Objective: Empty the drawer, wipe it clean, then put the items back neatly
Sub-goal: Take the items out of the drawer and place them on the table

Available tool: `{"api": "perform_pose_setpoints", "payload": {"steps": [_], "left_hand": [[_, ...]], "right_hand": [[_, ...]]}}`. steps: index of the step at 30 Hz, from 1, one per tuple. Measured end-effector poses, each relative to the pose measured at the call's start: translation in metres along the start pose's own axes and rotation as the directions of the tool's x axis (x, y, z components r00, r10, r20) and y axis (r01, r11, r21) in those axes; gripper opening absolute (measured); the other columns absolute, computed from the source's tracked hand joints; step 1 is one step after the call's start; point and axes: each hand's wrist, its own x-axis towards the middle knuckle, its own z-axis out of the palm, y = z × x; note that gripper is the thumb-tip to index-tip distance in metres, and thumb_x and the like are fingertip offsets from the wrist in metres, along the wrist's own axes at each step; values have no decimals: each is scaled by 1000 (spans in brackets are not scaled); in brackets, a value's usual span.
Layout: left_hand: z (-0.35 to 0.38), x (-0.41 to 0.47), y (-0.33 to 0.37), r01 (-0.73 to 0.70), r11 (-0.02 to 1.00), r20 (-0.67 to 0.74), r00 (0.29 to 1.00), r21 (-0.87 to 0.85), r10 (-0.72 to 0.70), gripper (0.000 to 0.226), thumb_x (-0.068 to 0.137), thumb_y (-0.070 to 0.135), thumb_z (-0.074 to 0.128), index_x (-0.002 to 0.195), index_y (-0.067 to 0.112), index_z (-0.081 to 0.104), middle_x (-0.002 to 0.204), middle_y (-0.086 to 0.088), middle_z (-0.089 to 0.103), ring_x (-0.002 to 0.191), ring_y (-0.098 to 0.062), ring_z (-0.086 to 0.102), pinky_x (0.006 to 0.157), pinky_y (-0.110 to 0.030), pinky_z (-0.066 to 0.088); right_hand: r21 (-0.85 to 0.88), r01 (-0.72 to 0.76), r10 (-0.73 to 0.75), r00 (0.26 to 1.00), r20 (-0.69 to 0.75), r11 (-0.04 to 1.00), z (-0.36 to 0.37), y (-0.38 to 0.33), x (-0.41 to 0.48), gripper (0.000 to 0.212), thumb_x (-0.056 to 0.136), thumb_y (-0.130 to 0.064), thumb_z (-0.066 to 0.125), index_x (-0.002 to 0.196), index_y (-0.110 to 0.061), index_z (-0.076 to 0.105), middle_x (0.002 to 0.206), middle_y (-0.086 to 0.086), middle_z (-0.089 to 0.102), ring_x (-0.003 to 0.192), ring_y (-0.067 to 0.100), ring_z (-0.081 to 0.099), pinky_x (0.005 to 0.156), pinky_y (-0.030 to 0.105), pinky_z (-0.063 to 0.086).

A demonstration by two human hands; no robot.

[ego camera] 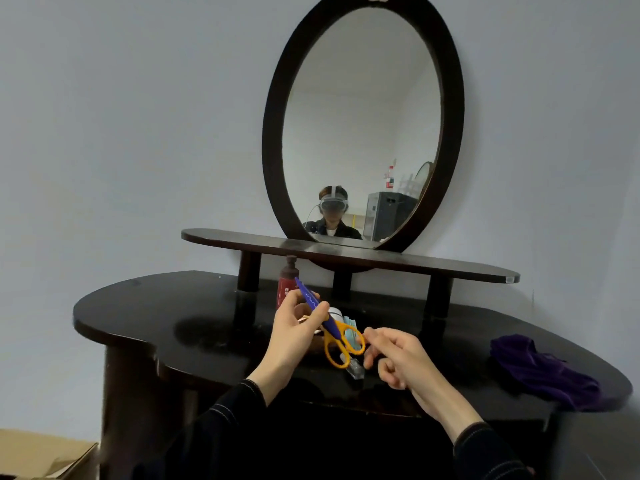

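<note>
One table [173, 306] carries one shelf [346, 252] on three posts [248, 271], one mirror [360, 123], one bottle [286, 282] and one cloth [543, 368]. One pair of scissors [334, 327] is present, and two hands are in view: one left hand [294, 334], one right hand [394, 358]. One box [41, 455] is at lower left.

a plain pale blue-grey wall [138, 133] backs a dark, glossy dressing table [166, 306] with a curved front edge. along its back edge, short round posts carry a narrow shelf [450, 268] and an oval dark-framed mirror [273, 133]. a cardboard box [41, 455] sits beside its left end.
</note>
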Motion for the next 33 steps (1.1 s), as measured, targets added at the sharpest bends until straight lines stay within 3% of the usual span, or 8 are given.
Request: {"api": "perform_pose_setpoints", "payload": {"steps": [4,7,12,14,18,22,28,33], "left_hand": [[6,-5,5,-6,1000,93,996,8,5,29,92,27,70,115,17,57,97,-2,74,86,-25,75,63,-34,60],[10,-7,5,51,998,153,987,-22,-47,29,93,28,69,118,19,58,98,-11,72,83,-24,73,60,-35,60],[10,-5,-6,-83,910,165,986,407,16,20,91,31,68,111,29,65,97,-1,66,76,-3,62,65,-28,55],[10,-5,-10,-116,857,248,969,502,-14,18,88,30,70,106,27,68,93,6,67,76,2,59,80,-28,54],[9,-6,-9,-205,782,424,902,589,-83,27,85,40,75,109,29,72,102,13,63,96,5,57,83,-9,46],[9,-4,-11,-274,664,489,857,696,-160,33,81,47,76,109,31,72,106,10,61,102,-5,57,92,-26,49],[10,-3,-16,-186,565,270,961,804,-68,16,82,33,74,91,20,72,85,11,67,86,-9,64,73,-24,51],[2,-2,-19,43,517,-48,999,855,-4,5,83,27,69,88,25,68,99,5,67,96,-17,61,72,-26,44]], "right_hand": [[-92,-17,26,996,88,996,-3,4,3,29,92,-44,70,86,-16,75,64,6,57,42,9,34,40,20,23],[-14,-63,63,997,-40,998,-7,7,7,29,96,-32,66,76,-13,71,57,6,53,41,11,37,39,21,24],[240,-83,167,921,-352,967,-19,14,13,24,99,-19,62,86,-2,71,59,8,56,43,12,45,36,21,32],[178,-80,155,874,-461,981,-20,17,15,21,100,-18,60,91,-3,72,61,9,61,45,11,50,38,22,37],[-117,-159,73,842,-534,980,-16,21,23,25,102,-18,57,85,-6,70,68,15,68,46,12,53,42,23,41],[-350,-252,48,865,-499,902,-8,20,30,27,101,-26,57,87,-9,72,64,5,72,47,10,57,49,25,48],[-661,-355,-27,870,-493,661,-4,16,31,42,99,-39,59,136,-21,54,105,-6,65,83,12,60,63,29,45],[-874,-268,-72,944,-323,404,3,21,31,42,98,-58,48,127,-29,61,121,-8,56,107,14,54,74,30,46]]}}
